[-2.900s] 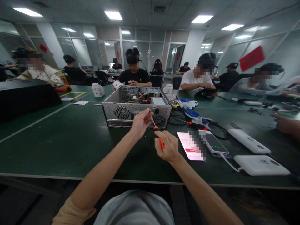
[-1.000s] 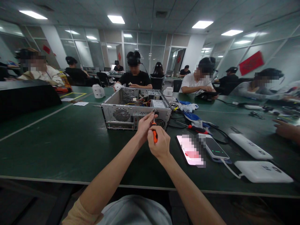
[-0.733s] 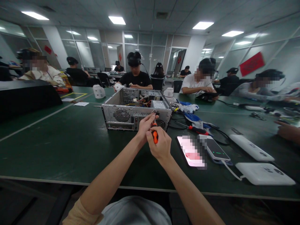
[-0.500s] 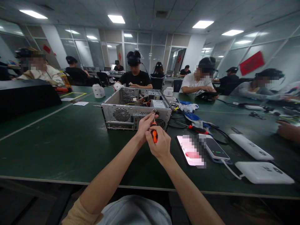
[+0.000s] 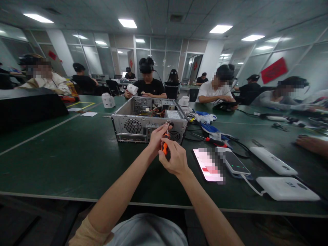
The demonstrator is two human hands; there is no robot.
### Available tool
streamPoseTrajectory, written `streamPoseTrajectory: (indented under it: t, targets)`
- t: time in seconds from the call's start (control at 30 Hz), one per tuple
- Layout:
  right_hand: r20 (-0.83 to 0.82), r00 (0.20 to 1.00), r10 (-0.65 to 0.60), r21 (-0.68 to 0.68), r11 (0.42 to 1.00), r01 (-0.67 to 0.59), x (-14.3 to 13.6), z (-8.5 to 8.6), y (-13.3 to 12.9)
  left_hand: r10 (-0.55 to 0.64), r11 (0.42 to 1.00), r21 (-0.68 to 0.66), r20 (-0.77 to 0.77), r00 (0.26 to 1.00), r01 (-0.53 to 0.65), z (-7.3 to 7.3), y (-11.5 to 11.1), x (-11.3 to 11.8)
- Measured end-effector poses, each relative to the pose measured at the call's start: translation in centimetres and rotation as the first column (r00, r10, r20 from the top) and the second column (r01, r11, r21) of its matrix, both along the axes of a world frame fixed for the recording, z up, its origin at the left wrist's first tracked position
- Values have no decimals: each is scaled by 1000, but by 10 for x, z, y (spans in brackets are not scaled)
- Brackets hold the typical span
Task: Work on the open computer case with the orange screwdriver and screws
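An open metal computer case (image 5: pixel 132 126) lies on the green table with its rear panel facing me. An orange and black screwdriver (image 5: pixel 164 147) points up and away, its shaft end at the panel near the power supply. My right hand (image 5: pixel 175 155) is closed round its handle, thumb on one side and fingers on the other. My left hand (image 5: pixel 158 136) is by the panel, its fingers pinched around the shaft near the tip. Whatever lies right at the tip is too small to tell.
Right of the case are blue-white gloves (image 5: pixel 210 128), a red-black screwdriver (image 5: pixel 217 141) and cables. Nearer me lie a lit phone (image 5: pixel 206 165), another device (image 5: pixel 237 164) and white power banks (image 5: pixel 287 188). A white camera (image 5: pixel 108 100) stands behind left. People sit around the table (image 5: pixel 64 164).
The screwdriver handle has tilted to the left, and my right hand's fingers have shifted on it. Across the table, a person has raised a white device.
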State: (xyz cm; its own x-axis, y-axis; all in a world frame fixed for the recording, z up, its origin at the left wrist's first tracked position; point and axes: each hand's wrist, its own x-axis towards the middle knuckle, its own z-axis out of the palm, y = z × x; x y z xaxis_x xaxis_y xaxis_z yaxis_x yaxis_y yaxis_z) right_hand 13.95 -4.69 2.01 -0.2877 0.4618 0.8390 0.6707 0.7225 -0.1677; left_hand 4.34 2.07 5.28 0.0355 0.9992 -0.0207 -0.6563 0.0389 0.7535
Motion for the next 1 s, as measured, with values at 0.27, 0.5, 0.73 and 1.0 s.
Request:
streamPoseTrajectory:
  t: [0.27, 0.5, 0.73, 1.0]
  targets:
    - [29, 997, -66, 271, 961, 56, 12, 1, -1, -68, 997, -37, -2, 998, 67, 2, -4, -1]
    - [-13, 1000, 27, 321, 947, -21, 9, 1, -2, -316, 948, -17, -113, 942, 316, -10, -13, -34]
    - [-171, 985, -31, 315, 945, 84, 6, 0, 0, -577, 801, 102, -130, 806, 590, -12, -20, -52]
    - [-250, 966, -61, 161, 981, 104, 12, 0, -2, -478, 872, 86, -58, 877, 481, -12, -23, -34]
